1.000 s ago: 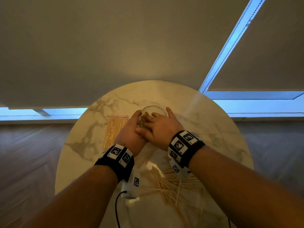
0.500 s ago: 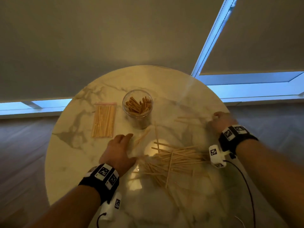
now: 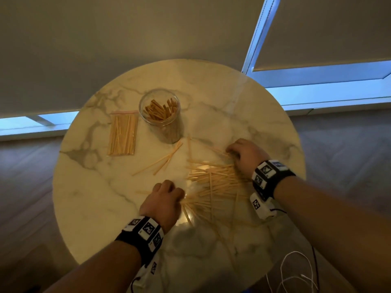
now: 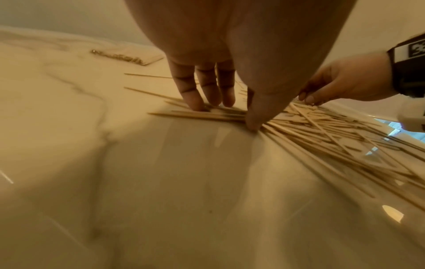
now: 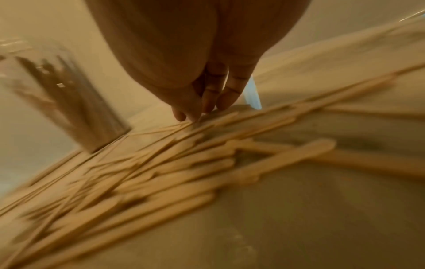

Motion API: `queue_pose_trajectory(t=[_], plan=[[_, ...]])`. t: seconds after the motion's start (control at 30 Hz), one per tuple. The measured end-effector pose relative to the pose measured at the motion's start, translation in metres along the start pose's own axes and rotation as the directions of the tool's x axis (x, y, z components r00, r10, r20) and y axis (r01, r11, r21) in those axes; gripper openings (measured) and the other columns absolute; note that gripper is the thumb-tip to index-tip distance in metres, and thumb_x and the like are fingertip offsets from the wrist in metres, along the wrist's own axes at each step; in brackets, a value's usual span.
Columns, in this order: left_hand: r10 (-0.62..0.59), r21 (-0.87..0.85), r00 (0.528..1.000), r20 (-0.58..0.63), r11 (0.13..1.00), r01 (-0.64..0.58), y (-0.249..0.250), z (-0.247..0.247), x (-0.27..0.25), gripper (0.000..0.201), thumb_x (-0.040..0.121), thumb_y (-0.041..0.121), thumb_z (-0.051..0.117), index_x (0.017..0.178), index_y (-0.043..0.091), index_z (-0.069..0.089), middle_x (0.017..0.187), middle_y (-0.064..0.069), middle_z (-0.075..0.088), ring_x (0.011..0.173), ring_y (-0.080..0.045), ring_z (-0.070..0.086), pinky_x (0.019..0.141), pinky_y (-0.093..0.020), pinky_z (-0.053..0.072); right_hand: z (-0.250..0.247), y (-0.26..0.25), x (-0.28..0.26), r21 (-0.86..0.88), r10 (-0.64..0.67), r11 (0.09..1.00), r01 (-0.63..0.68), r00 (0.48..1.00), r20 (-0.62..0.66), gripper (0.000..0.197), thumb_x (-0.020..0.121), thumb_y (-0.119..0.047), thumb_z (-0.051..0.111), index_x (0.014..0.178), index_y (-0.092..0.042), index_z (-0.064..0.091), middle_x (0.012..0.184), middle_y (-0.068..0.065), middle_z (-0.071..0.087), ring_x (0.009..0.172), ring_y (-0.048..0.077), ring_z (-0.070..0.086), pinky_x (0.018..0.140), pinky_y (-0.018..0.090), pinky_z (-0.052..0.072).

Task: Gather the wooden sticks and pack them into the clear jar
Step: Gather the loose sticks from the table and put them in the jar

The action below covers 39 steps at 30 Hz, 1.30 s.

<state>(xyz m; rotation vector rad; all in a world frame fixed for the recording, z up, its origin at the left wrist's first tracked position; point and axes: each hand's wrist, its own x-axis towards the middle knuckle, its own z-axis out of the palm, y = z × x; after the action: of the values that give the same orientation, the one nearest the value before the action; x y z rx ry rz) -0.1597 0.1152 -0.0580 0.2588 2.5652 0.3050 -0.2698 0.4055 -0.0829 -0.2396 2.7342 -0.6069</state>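
Head view: both hands at the scattered wooden sticks (image 3: 213,185), nearer the camera than the clear jar (image 3: 161,115).
Left hand (image 3: 163,200) fingertips press sticks flat, fingers extended; right hand (image 3: 246,155) likewise, holding nothing.

A round table (image 3: 88,197) of pale veined marble looks smooth and glossy, mirroring light. Loose sticks (image 3: 213,182) are pale, matt, bare wood. The jar (image 3: 167,132) is clear glass or plastic; a transparent plastic packet (image 3: 122,134) holds more sticks.
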Motion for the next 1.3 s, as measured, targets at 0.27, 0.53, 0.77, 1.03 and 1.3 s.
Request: queue_pose_trajectory(t=[0.27, 0.53, 0.77, 1.03, 1.3], plan=[[-0.065, -0.006, 0.998, -0.023, 0.998, 0.065, 0.000, 0.005, -0.009, 0.025, 0.098, 0.031, 0.051, 0.121, 0.028, 0.061, 0.125, 0.005, 0.058, 0.114, -0.023, 0.052, 0.090, -0.037, 0.049, 0.017, -0.051, -0.040, -0.281, -0.210, 0.906, 0.316, 0.913, 0.348, 0.070, 0.080, -0.055, 0.070, 0.141, -0.029, 0.048, 0.137, -0.002, 0.046, 0.121, 0.024, 0.046, 0.093, 0.045, 0.052], [-0.141, -0.023, 0.985, -0.100, 0.990, 0.139, -0.008, 0.010, -0.016, 0.021, 0.099, 0.028, 0.048, 0.115, 0.030, 0.062, 0.119, 0.006, 0.062, 0.107, -0.021, 0.056, 0.088, -0.036, 0.050, 0.041, -0.074, -0.041, -0.283, -0.219, 0.913, 0.292, 0.940, 0.264, 0.026, 0.102, -0.022, 0.042, 0.125, -0.018, 0.052, 0.122, 0.007, 0.057, 0.109, 0.028, 0.053, 0.086, 0.043, 0.050], [-0.176, -0.109, 0.973, -0.146, 0.981, 0.161, -0.017, 0.010, -0.021, 0.025, 0.095, 0.032, 0.056, 0.118, 0.027, 0.062, 0.120, 0.003, 0.063, 0.109, -0.024, 0.058, 0.091, -0.039, 0.051, 0.057, -0.078, -0.032, -0.220, -0.179, 0.948, 0.231, 0.956, 0.233, 0.029, 0.101, -0.014, 0.039, 0.127, -0.015, 0.051, 0.128, 0.010, 0.051, 0.114, 0.030, 0.048, 0.092, 0.046, 0.048], [-0.313, -0.525, 0.893, -0.324, 0.845, 0.106, -0.015, -0.017, -0.032, 0.024, 0.090, 0.036, 0.070, 0.112, 0.031, 0.066, 0.110, 0.016, 0.060, 0.092, -0.002, 0.058, 0.076, -0.022, 0.046, 0.008, -0.104, -0.023, 0.027, -0.138, 0.990, 0.136, 0.988, 0.063, 0.018, 0.101, -0.023, 0.040, 0.118, -0.019, 0.045, 0.081, 0.003, 0.059, 0.068, 0.026, 0.056, 0.065, 0.040, 0.048], [-0.378, -0.954, 0.911, -0.163, 0.297, -0.047, 0.016, -0.074, -0.024, 0.015, 0.100, 0.026, 0.064, 0.100, 0.013, 0.072, 0.092, -0.007, 0.076, 0.082, -0.019, 0.070, 0.080, -0.031, 0.056, -0.078, -0.162, -0.021, 0.733, -0.074, 0.651, 0.198, 0.977, -0.198, 0.003, 0.089, -0.019, 0.049, 0.089, -0.020, 0.052, 0.066, 0.006, 0.044, 0.056, 0.026, 0.040, 0.053, 0.041, 0.039]])
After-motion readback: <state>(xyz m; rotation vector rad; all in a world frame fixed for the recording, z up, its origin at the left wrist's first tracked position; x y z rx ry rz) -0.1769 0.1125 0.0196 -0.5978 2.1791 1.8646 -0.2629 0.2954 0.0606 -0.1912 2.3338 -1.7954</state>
